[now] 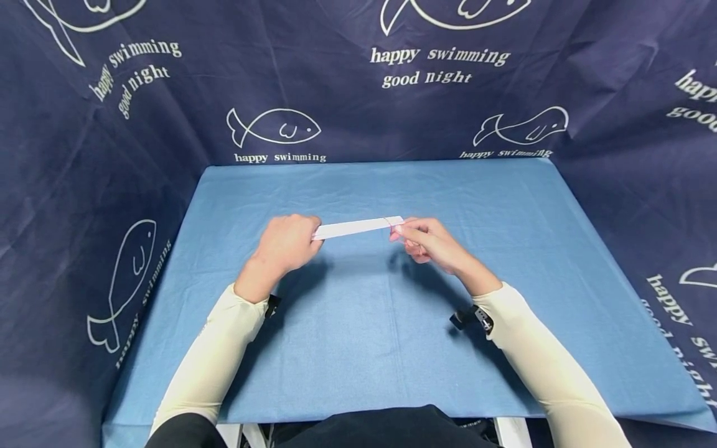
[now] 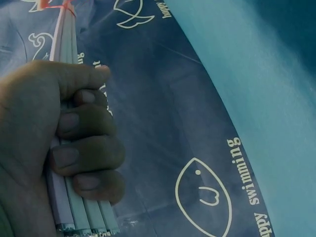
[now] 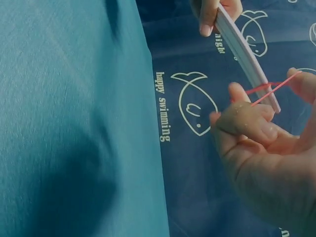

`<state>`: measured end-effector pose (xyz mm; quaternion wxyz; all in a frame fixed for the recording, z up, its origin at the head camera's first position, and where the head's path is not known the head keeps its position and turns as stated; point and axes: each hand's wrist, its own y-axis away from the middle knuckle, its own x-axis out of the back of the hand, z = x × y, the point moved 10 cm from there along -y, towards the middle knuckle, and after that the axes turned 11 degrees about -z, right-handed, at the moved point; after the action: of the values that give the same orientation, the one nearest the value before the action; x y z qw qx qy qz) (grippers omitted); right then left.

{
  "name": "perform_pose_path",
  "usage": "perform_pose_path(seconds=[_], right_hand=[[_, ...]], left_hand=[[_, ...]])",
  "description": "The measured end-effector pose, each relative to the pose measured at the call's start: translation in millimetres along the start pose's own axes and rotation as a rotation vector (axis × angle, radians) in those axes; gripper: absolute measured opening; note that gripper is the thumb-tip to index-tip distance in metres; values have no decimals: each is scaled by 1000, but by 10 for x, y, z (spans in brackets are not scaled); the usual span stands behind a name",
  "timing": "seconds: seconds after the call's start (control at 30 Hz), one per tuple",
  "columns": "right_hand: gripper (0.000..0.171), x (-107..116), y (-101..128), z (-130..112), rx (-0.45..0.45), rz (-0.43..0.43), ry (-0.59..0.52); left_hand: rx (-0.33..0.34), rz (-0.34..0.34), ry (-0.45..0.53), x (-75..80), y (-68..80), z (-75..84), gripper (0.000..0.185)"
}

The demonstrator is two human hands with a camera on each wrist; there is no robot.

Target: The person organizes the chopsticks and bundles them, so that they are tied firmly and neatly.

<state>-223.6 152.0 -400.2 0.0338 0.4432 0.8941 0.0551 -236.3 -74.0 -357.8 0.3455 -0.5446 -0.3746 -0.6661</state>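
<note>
Above blue tablecloth [image 1: 358,323]: left hand [image 1: 285,242] fist-grips bundle of white strips [image 1: 358,227], right hand [image 1: 428,239] pinches red rubber band [image 3: 266,91] stretched at bundle's far end; judge: keep band taut, bundle steady.

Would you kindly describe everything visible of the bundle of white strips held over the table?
The bundle of thin white flat strips looks like stiff plastic or card, several strips stacked side by side. It is held roughly level above the blue cloth-covered table, touching nothing below. The left hand grips one end in a fist. At the other end a thin red rubber band loops round it, stretched by fingers of the right hand.
</note>
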Motion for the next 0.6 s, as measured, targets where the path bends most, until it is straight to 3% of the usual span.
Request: perform_pose_path(seconds=[0.2,0.47,0.6], right_hand=[[43,-58,-9,-54,111,-167,-68],[39,-180,-71,-43,166,-364,-122],[40,-271,-146,-30,162,-406,-118]], left_hand=[[-108,10,-25,19,14,89,17],[-284,63,-29,28,77,282,21],[-335,79,-31,24,89,395,21]])
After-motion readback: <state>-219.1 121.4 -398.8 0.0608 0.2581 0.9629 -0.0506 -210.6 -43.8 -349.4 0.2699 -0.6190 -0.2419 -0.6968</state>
